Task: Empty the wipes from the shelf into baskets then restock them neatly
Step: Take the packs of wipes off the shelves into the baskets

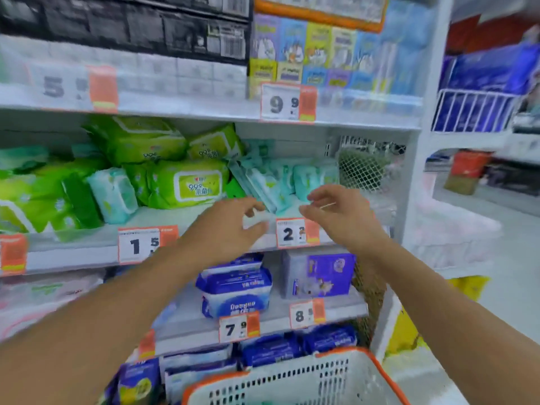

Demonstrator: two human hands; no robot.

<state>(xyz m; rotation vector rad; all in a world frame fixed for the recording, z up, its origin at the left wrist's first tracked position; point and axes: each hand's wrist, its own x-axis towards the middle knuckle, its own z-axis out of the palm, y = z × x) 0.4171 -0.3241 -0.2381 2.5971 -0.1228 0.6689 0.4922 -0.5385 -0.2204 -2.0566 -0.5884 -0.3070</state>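
Small pale teal wipe packs (280, 179) lean in a loose row on the right part of the middle shelf (187, 217). Green wipe packs (187, 182) are piled to their left. My left hand (230, 223) and my right hand (336, 214) are both stretched toward the teal packs, just in front of the shelf edge, fingers spread and loosely bent, holding nothing. A white basket with an orange rim (295, 378) stands below my arms at the bottom of the view.
Price tags (295, 232) line the shelf edges. Blue and purple packs (236, 287) fill the lower shelves. Boxed goods (306, 51) stand on the upper shelf. A mesh panel (362, 168) closes the shelf's right end. An aisle opens to the right.
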